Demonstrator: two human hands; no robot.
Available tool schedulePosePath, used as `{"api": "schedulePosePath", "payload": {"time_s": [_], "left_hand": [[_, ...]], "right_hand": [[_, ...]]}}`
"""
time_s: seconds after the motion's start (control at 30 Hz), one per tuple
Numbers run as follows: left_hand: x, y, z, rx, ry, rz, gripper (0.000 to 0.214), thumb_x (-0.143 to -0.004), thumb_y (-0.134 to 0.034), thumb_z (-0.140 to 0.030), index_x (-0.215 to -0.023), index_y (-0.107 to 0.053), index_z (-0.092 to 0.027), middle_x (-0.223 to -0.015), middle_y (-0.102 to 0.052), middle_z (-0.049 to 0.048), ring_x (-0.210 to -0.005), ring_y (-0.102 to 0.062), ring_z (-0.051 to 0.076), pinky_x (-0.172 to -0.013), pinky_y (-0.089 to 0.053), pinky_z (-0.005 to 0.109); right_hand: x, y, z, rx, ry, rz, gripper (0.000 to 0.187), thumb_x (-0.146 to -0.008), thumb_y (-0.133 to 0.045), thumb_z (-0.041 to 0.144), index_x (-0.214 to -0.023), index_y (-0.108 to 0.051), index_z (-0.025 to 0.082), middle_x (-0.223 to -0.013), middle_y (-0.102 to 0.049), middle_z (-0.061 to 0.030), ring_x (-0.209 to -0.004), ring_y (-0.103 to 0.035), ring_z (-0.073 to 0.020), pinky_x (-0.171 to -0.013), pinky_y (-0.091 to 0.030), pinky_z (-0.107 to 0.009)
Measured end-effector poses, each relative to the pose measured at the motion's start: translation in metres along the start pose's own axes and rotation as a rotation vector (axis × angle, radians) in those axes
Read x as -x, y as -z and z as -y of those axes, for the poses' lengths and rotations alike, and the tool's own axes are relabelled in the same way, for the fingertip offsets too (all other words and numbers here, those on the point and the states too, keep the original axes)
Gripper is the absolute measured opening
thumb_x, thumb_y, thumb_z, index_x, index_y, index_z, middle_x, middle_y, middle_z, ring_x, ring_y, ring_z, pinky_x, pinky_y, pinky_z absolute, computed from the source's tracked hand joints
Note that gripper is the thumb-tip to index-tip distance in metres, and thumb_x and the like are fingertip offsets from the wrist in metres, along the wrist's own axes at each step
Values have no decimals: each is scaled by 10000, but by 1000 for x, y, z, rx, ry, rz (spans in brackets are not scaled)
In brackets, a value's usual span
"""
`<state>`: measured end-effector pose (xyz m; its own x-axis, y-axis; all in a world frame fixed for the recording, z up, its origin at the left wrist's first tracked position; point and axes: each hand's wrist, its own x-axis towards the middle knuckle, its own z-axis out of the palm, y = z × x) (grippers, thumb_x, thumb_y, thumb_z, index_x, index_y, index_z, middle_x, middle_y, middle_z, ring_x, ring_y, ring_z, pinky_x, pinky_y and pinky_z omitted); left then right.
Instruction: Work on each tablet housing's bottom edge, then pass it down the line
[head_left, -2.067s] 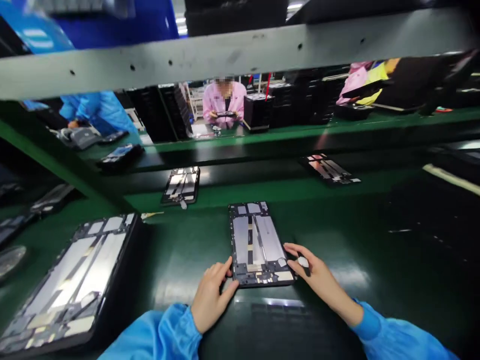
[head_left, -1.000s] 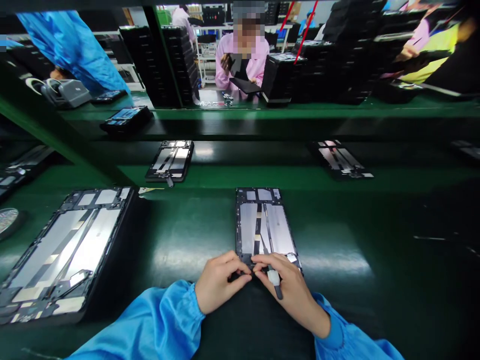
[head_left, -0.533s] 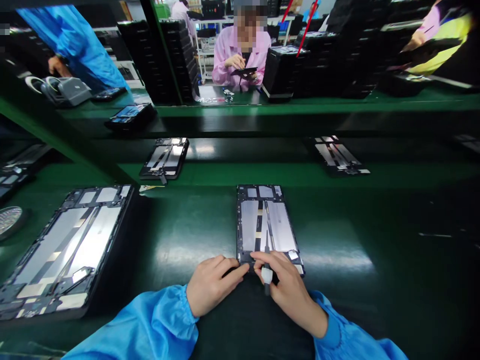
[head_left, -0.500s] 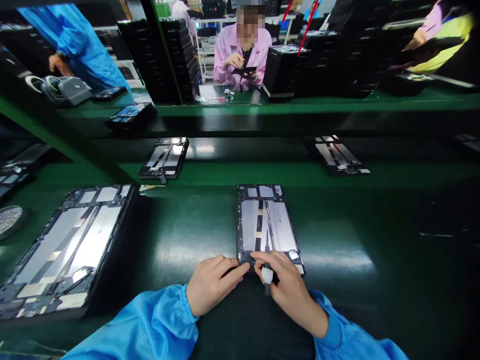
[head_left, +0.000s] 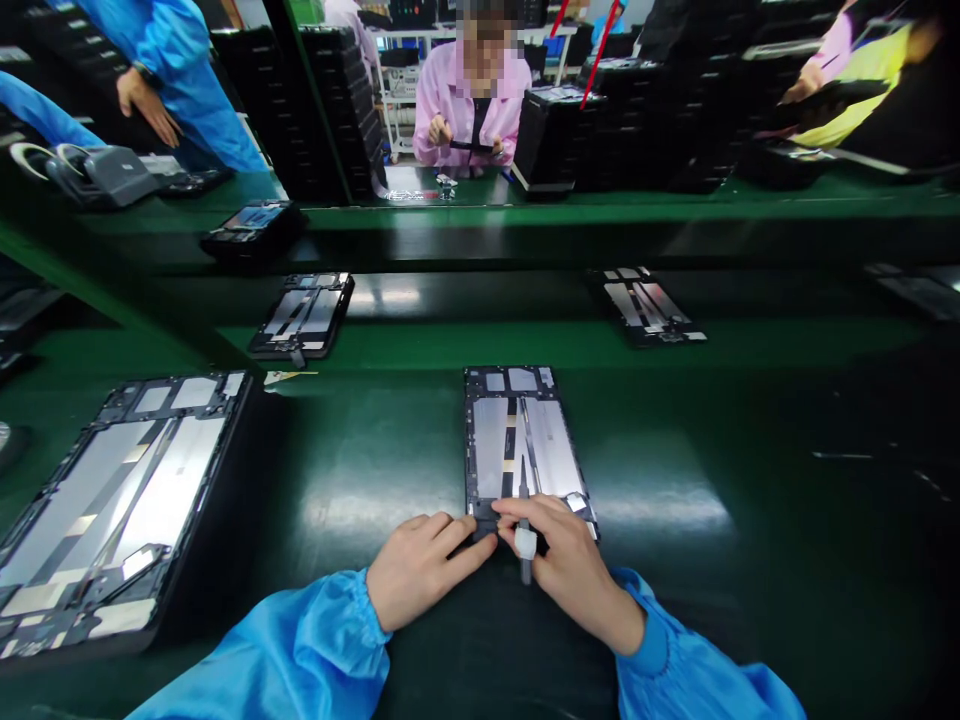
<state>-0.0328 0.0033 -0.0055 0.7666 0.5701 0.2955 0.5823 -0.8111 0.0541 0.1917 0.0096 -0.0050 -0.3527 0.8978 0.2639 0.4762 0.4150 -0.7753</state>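
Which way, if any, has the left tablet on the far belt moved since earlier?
Yes. The left tablet has slid leftward, closer to the fixed green slanted strut.

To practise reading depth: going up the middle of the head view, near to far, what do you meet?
Left hand and right hand side by side, the right holding a small tool → open tablet → green ledge → dark belt → green bench → person in pink coat.

Black tablet frame [head_left: 489, 450] with silver panels, white-banded grey tool [head_left: 525, 545], dark green bench [head_left: 360, 480], blue sleeves [head_left: 300, 650], pink coat [head_left: 448, 105]
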Motion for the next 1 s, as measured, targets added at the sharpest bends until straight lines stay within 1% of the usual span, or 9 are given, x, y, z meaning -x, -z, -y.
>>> {"api": "schedulePosePath", "payload": {"time_s": [0.07, 0.13, 0.23, 0.3, 0.47, 0.57, 0.77, 0.87, 1.0], "left_hand": [[0, 0, -1, -16, 6, 16, 320, -1020, -321, -144, -1269, -517, -193, -1072, -615, 83, -789, -571, 165, -635, -505, 270], [1, -1, -3, -7, 31, 23, 335, -1025, -300, -151, -1279, -513, -196, -1099, -609, 89, -804, -580, 167, -649, -516, 277], [1, -2, -6, 28, 74, 33, 314, -1023, -332, -170, -1277, -515, -198, -1124, -602, 89, -833, -601, 177, -655, -529, 286], [0, -4, -7, 54, 91, 42, 296, -1020, -359, -184, -1269, -519, -198, -1120, -602, 88, -847, -612, 185, -655, -539, 295], [1, -7, -6, 93, 121, 32, 292, -1023, -361, -197, -1265, -523, -210, -1130, -595, 86, -886, -623, 175, -696, -555, 289], [2, -8, -6, 99, 119, 30, 294, -1025, -359, -207, -1269, -524, -216, -1136, -594, 86, -898, -624, 171, -712, -560, 286], [3, -6, -4, 80, 95, 30, 319, -1028, -327, -184, -1279, -521, -209, -1134, -611, 90, -881, -626, 178, -679, -558, 286], [6, -1, -1, 71, 34, -5, 339, -1017, -327, -135, -1300, -505, -190, -1154, -622, 95, -882, -638, 173, -679, -553, 279], [8, 3, 2, 70, 3, -58, 319, -1016, -341, -130, -1266, -532, -181, -1158, -639, 96, -877, -647, 151, -674, -543, 251]], "right_hand": [[3, 5, -1, -84, -32, -30, 244, -934, -546, 187, -1121, -680, 269, -862, -727, -36, -816, -677, -218, -743, -536, -348], [9, 12, -2, -207, -89, -61, 264, -981, -497, 260, -1191, -657, 270, -804, -689, -20, -724, -670, -183, -715, -554, -326], [20, 18, -2, -356, -206, -46, 316, -1015, -430, 309, -1279, -602, 285, -828, -637, -7, -567, -619, -119, -579, -568, -266], [25, 18, 0, -386, -248, -20, 280, -1004, -461, 317, -1232, -617, 274, -854, -650, -11, -541, -616, -106, -526, -568, -240], [26, 11, 6, -290, -211, 3, 173, -950, -549, 304, -1002, -694, 228, -783, -693, -23, -524, -629, -125, -503, -561, -240], [26, 13, 4, -244, -203, -2, 179, -939, -554, 304, -976, -707, 219, -718, -698, -24, -499, -629, -135, -480, -556, -245], [32, 23, -9, -252, -299, -64, 207, -950, -541, 332, -936, -702, 203, -600, -686, -3, -468, -646, -140, -481, -573, -239], [35, 20, -11, -300, -277, -60, 203, -958, -539, 322, -985, -705, 207, -656, -708, -11, -507, -667, -139, -503, -587, -239], [36, 13, -8, -354, -198, 48, 187, -948, -570, 286, -1063, -705, 225, -876, -751, -53, -690, -722, -173, -595, -614, -269]]}}
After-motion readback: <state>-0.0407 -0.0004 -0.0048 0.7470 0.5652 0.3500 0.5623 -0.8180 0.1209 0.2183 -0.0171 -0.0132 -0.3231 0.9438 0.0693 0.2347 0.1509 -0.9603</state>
